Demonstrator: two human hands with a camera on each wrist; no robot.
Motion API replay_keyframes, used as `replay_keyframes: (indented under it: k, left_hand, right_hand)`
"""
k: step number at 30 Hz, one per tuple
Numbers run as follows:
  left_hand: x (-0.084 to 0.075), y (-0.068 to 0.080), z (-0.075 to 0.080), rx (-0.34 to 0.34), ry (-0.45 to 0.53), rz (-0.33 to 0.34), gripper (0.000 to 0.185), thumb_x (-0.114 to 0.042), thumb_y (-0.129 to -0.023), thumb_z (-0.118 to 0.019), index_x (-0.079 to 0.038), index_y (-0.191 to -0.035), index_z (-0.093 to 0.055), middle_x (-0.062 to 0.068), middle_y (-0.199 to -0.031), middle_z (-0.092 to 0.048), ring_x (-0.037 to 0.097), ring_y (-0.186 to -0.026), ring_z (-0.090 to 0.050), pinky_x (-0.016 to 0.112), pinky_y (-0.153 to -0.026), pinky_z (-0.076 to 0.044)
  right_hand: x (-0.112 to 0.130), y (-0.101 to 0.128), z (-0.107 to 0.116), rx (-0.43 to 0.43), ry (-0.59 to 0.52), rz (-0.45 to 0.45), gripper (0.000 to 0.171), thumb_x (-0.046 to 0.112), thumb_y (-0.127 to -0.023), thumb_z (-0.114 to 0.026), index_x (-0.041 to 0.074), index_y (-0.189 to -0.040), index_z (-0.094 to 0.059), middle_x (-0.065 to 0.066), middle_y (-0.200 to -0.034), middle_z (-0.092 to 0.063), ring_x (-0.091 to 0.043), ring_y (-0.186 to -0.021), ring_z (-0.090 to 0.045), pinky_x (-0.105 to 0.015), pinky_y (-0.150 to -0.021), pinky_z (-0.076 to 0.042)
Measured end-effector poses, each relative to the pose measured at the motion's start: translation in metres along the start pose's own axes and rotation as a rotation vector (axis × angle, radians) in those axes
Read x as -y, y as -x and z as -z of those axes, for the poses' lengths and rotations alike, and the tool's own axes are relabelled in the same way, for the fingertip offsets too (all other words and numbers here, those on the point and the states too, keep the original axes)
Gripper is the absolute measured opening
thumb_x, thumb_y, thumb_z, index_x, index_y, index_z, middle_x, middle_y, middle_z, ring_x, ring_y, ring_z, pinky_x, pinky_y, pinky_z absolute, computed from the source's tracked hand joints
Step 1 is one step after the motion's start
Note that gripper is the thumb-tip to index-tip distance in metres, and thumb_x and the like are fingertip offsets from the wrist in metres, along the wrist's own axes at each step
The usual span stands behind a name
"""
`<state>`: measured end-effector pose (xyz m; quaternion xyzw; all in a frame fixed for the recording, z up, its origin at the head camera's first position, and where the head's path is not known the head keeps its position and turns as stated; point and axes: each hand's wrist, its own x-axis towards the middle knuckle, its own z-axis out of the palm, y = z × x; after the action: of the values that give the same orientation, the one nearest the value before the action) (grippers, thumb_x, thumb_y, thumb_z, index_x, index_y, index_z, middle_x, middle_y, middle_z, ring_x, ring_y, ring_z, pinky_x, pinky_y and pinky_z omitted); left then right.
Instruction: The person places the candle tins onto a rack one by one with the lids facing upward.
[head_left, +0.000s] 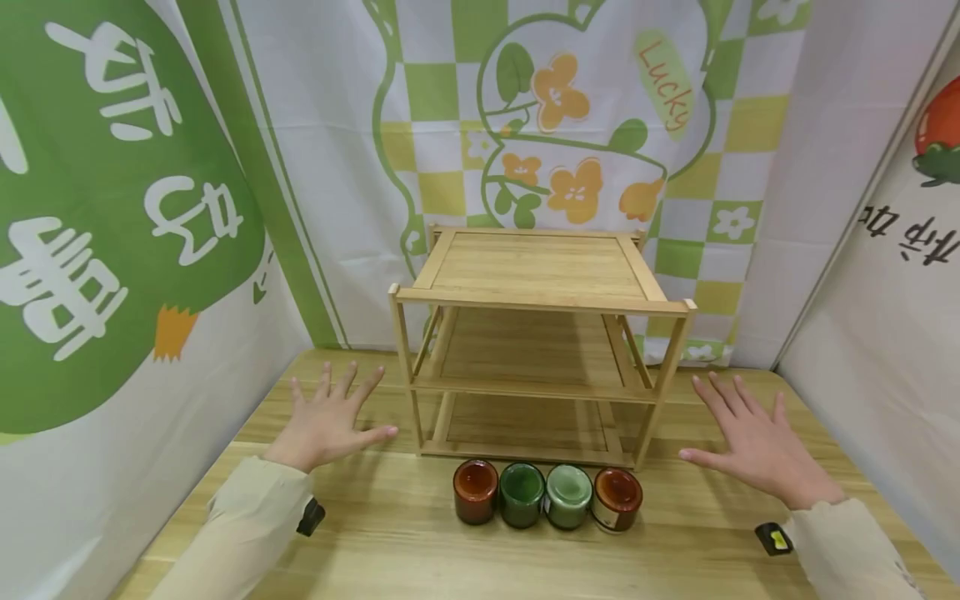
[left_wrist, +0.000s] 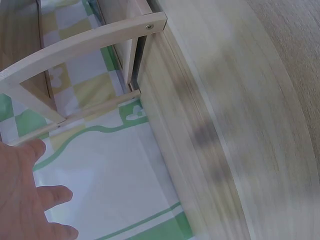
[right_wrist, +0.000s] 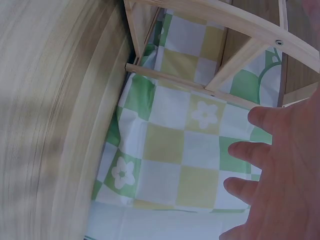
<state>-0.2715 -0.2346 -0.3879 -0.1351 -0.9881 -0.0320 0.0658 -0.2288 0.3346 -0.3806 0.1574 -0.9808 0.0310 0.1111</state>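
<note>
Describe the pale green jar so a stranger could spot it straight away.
Start from the three-tier wooden rack on the table. In the row of four just in front of it, the pale green jar stands third from the left. Its light, milky green sets it apart from the dark green jar on its left and the reddish-brown jar on its right.

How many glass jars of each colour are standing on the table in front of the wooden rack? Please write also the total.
Red-brown jars: 2
Dark green jar: 1
Light green jar: 1
Total: 4
</note>
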Motion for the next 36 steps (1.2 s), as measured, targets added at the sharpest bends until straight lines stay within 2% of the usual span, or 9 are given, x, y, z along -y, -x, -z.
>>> replay_keyframes:
  k: [9,15,19,22,24,26,28,30,36]
  left_hand:
    - [0.001,0.002,0.004,-0.008,0.023,0.002,0.095,-0.079,-0.082,-0.045,-0.024,-0.155,-0.018,0.024,-0.157,-0.015,0.057,-0.140,-0.006,0.083,-0.101,0.006]
    - [0.007,0.002,-0.001,-0.024,0.116,-0.051,0.102,-0.079,-0.080,-0.049,-0.020,-0.156,-0.016,0.025,-0.156,-0.020,0.052,-0.140,-0.021,0.077,-0.108,-0.016]
    - [0.009,0.000,-0.002,-0.007,0.298,-0.073,0.103,-0.074,-0.080,-0.055,-0.021,-0.156,-0.012,0.023,-0.157,-0.021,0.048,-0.140,-0.026,0.071,-0.109,-0.027]
    - [0.009,-0.001,-0.002,0.006,0.439,-0.065,0.101,-0.071,-0.081,-0.058,-0.022,-0.156,-0.010,0.019,-0.158,-0.020,0.045,-0.141,-0.024,0.068,-0.111,-0.026]
    - [0.008,-0.001,-0.003,0.009,0.532,-0.055,0.100,-0.067,-0.082,-0.061,-0.021,-0.156,-0.012,0.016,-0.159,-0.020,0.044,-0.142,-0.025,0.067,-0.112,-0.026]
    - [0.007,-0.001,-0.005,0.009,0.633,-0.051,0.097,-0.062,-0.084,-0.063,-0.019,-0.156,-0.014,0.016,-0.158,-0.023,0.043,-0.141,-0.027,0.065,-0.112,-0.027]
    - [0.006,-0.002,-0.007,0.005,0.731,-0.053,0.093,-0.055,-0.086,-0.066,-0.016,-0.155,-0.017,0.018,-0.156,-0.027,0.043,-0.140,-0.030,0.063,-0.112,-0.030]
    - [0.004,-0.003,-0.009,0.005,0.832,-0.057,0.088,-0.047,-0.088,-0.068,-0.013,-0.154,-0.021,0.020,-0.154,-0.030,0.044,-0.138,-0.032,0.062,-0.111,-0.032]
    - [0.000,-0.006,-0.017,0.012,1.069,-0.018,0.073,-0.032,-0.091,-0.068,-0.011,-0.150,-0.031,0.020,-0.147,-0.040,0.042,-0.132,-0.042,0.053,-0.104,-0.046]
  right_hand:
    - [-0.001,0.000,0.000,-0.003,-0.036,0.001,0.104,0.064,-0.084,-0.060,0.019,-0.157,-0.001,-0.023,-0.158,-0.015,-0.053,-0.140,-0.017,-0.080,-0.101,0.014]
    - [0.000,0.000,0.003,-0.040,-0.163,-0.025,0.101,0.058,-0.086,-0.063,0.008,-0.155,-0.010,-0.028,-0.155,-0.020,-0.055,-0.136,-0.022,-0.081,-0.104,-0.007]
    - [0.001,0.001,0.002,-0.111,-0.387,-0.051,0.091,0.044,-0.089,-0.067,0.004,-0.154,-0.016,-0.033,-0.149,-0.028,-0.056,-0.131,-0.029,-0.075,-0.102,-0.024]
    - [0.002,0.004,-0.002,-0.169,-0.561,-0.050,0.078,0.030,-0.093,-0.066,0.003,-0.152,-0.023,-0.028,-0.147,-0.035,-0.044,-0.131,-0.038,-0.042,-0.115,-0.034]
    - [0.002,0.007,-0.004,-0.206,-0.662,-0.028,0.067,0.020,-0.095,-0.064,0.002,-0.149,-0.028,-0.017,-0.145,-0.042,-0.025,-0.129,-0.046,-0.016,-0.109,-0.038]
    - [0.002,0.010,-0.007,-0.241,-0.755,0.000,0.058,0.011,-0.096,-0.061,0.000,-0.146,-0.033,-0.002,-0.140,-0.048,-0.006,-0.121,-0.050,-0.001,-0.094,-0.039]
    - [0.002,0.012,-0.009,-0.267,-0.851,0.025,0.050,0.004,-0.096,-0.058,0.000,-0.142,-0.037,0.011,-0.133,-0.051,0.007,-0.114,-0.051,-0.004,-0.088,-0.046]
    - [0.002,0.015,-0.011,-0.281,-0.937,0.045,0.046,-0.002,-0.096,-0.055,0.003,-0.139,-0.041,0.019,-0.128,-0.053,0.007,-0.111,-0.054,-0.007,-0.084,-0.051]
    - [0.002,0.021,-0.017,-0.270,-1.161,0.116,0.044,-0.012,-0.094,-0.050,0.004,-0.134,-0.046,0.012,-0.124,-0.061,-0.002,-0.110,-0.060,-0.012,-0.087,-0.052]
